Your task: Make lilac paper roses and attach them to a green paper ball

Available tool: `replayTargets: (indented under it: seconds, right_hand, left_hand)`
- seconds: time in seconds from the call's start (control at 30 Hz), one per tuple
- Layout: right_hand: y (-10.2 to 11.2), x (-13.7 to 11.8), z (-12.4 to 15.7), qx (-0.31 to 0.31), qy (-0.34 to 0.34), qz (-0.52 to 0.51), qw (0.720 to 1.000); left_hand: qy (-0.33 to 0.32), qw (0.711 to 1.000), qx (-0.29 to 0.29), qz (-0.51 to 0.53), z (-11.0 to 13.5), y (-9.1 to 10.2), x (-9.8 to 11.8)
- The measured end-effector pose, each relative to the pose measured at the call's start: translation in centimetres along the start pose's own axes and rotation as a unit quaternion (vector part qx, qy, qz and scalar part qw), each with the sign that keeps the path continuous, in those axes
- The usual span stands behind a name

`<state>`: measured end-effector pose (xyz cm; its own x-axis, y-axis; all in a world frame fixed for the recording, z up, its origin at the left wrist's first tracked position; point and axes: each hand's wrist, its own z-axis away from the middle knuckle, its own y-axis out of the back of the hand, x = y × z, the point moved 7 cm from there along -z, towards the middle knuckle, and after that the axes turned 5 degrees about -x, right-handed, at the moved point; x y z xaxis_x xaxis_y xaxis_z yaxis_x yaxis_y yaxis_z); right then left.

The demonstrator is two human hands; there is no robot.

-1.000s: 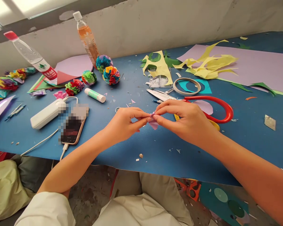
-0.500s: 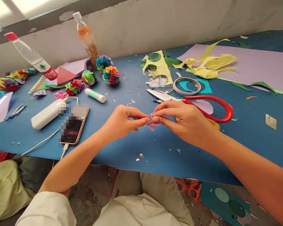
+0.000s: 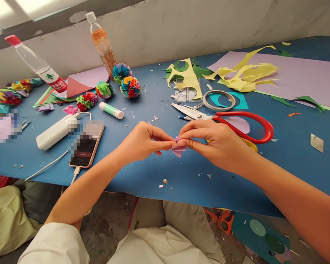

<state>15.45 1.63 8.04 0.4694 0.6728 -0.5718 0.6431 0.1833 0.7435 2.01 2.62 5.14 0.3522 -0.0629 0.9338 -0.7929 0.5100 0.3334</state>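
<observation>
A small piece of purple paper (image 3: 178, 151), creased and folded, is pinched between both hands above the blue table (image 3: 143, 176). My left hand (image 3: 143, 143) grips its left side between thumb and fingertips. On the right side, my right hand (image 3: 213, 143) holds it the same way; the fingers partly hide the paper. Red-handled scissors (image 3: 243, 126) lie just beyond my right hand, with a purple paper circle (image 3: 238, 124) by the handle. A glue stick (image 3: 111, 110) rests beyond my left hand.
Ruffled paper balls (image 3: 130, 87), an orange drink bottle (image 3: 103, 46) and a water bottle (image 3: 40, 68) stand at the back left. A phone (image 3: 86, 146) and white power bank (image 3: 56, 132) lie left. Tape (image 3: 219, 106) and yellow scraps (image 3: 244, 75) are at the right.
The fingers have shifted slightly on the purple paper, and its lower part now hangs a little lower and shows differently. Both hands keep nearly the same place.
</observation>
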Motion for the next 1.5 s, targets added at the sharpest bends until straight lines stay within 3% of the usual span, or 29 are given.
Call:
replayTargets:
  seconds: [0.37, 0.5, 0.67, 0.8, 0.9, 1.27, 1.5]
  right_hand:
    - [-0.7, 0.3, 0.0, -0.022, -0.005, -0.044, 0.999]
    - [-1.0, 1.0, 0.0, -0.060, -0.065, -0.113, 0.990]
    - [-0.4, 1.1, -0.2, -0.050, -0.089, -0.146, 0.984]
    - [0.4, 1.8, 0.0, 0.017, -0.102, -0.130, 0.986]
    - [0.2, 2.1, 0.3, 0.030, -0.104, -0.177, 0.978]
    - [-0.6, 1.9, 0.1, 0.005, -0.122, -0.363, 0.924]
    - [0.2, 1.1, -0.1, 0.045, -0.053, -0.325, 0.943]
  left_hand:
    - [0.027, 0.998, -0.054, 0.007, 0.0, -0.8, -0.1]
    - [0.018, 0.998, -0.065, 0.004, 0.1, -0.8, 0.2]
    - [-0.003, 1.000, -0.020, 0.008, 0.2, -0.2, 0.5]
    - [-0.052, 0.996, 0.062, 0.025, 0.2, 0.8, 1.0]
    - [-0.074, 0.991, 0.098, 0.056, 0.2, 1.4, 1.1]
    - [-0.069, 0.975, 0.013, 0.209, -0.4, 0.5, 0.4]
    - [-0.077, 0.975, -0.021, 0.210, -0.4, 0.1, 0.7]
